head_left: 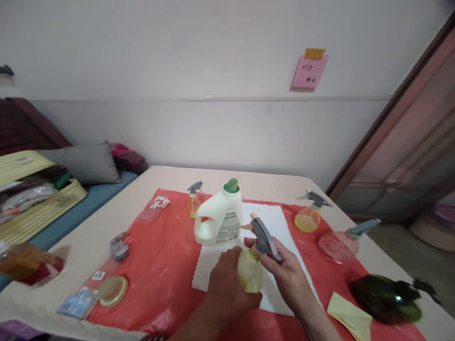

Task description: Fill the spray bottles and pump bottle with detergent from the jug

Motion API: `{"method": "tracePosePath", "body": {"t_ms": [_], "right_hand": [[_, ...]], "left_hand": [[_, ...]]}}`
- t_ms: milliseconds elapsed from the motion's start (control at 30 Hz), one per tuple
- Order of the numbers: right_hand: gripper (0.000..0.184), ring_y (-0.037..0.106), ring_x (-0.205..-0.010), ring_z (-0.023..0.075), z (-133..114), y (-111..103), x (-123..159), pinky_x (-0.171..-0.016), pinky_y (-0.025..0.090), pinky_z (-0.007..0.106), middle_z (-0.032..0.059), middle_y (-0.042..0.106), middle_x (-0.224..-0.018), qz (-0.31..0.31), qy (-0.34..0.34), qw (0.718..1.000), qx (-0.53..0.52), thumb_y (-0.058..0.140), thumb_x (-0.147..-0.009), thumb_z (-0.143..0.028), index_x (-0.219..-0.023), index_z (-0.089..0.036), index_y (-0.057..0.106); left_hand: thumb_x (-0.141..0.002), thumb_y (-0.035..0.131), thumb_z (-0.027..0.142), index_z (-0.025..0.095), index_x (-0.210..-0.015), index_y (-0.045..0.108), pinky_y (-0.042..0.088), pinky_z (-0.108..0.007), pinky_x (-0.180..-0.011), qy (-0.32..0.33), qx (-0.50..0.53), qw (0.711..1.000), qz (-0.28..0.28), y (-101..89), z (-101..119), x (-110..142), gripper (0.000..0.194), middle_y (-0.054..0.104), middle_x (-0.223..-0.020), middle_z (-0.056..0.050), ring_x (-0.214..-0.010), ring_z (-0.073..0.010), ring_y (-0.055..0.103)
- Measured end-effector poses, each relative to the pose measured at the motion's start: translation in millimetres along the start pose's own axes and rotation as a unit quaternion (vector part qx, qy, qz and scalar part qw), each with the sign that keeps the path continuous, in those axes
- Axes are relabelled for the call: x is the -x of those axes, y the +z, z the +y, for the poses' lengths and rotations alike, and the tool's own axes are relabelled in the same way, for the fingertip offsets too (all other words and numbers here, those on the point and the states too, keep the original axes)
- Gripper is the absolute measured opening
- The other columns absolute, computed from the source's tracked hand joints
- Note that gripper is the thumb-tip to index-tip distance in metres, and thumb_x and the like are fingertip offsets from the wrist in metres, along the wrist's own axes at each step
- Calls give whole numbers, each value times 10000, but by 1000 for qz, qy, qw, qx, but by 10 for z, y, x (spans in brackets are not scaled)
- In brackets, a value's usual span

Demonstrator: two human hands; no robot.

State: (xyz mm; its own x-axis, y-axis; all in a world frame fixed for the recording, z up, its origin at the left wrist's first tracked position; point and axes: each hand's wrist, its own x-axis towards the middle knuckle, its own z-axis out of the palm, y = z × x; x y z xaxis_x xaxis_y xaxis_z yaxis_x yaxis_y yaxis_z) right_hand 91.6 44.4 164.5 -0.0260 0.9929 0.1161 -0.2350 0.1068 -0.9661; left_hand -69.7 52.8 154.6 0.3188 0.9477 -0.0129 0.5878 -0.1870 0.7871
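My left hand [227, 279] wraps round the body of a small yellow spray bottle [250, 272] standing on a white cloth [273, 222]. My right hand [284, 267] grips the bottle's grey trigger head [265, 237] from the right. Just behind the bottle stands a white detergent jug [218, 218] with a green cap, its handle turned to the left.
A red plastic sheet [163, 265] covers the table. On it stand a small yellow sprayer [194, 201], a yellow sprayer [309, 215], a pink sprayer [337, 244] and a dark green sprayer [387, 298]. A yellow cloth [350, 315] and a round lid [113, 289] lie near the front.
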Motion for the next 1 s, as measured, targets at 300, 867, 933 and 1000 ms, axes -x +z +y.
{"method": "tracePosePath", "body": {"t_ms": [300, 867, 933, 1000], "right_hand": [[401, 600, -1111, 293, 104, 143, -69, -899, 489, 380, 109, 656, -1194, 74, -3, 996, 48, 826, -747, -481, -948, -202, 619], [328, 606, -1086, 269, -36, 281, 3, -890, 498, 314, 56, 681, -1141, 115, -50, 991, 35, 701, -891, -478, -1096, -222, 708], [332, 617, -1055, 260, -28, 293, -11, -891, 493, 306, 50, 686, -1131, 119, -49, 990, 63, 686, -900, -491, -1103, -230, 716], [346, 630, -1016, 254, -25, 317, -19, -883, 497, 305, 50, 691, -1120, 99, -47, 989, 95, 660, -914, -511, -1113, -235, 720]], "left_hand": [[-564, 684, 156, 172, -1239, 496, 521, -482, -933, 123, -143, 968, 165, 147, -193, -44, 701, 651, -1132, -110, -1043, -309, 606], [-640, 624, 112, 183, -1362, 395, 489, -491, -1027, 162, -126, 951, 230, 215, -203, -59, 760, 607, -1263, -135, -1185, -307, 575], [-652, 628, 113, 205, -1438, 310, 467, -501, -1064, 144, -104, 962, 208, 215, -221, -59, 852, 564, -1356, -134, -1266, -305, 536], [-681, 648, 143, 219, -1481, 235, 440, -509, -1101, 133, -74, 971, 183, 231, -237, -54, 903, 519, -1423, -135, -1344, -303, 480]]}}
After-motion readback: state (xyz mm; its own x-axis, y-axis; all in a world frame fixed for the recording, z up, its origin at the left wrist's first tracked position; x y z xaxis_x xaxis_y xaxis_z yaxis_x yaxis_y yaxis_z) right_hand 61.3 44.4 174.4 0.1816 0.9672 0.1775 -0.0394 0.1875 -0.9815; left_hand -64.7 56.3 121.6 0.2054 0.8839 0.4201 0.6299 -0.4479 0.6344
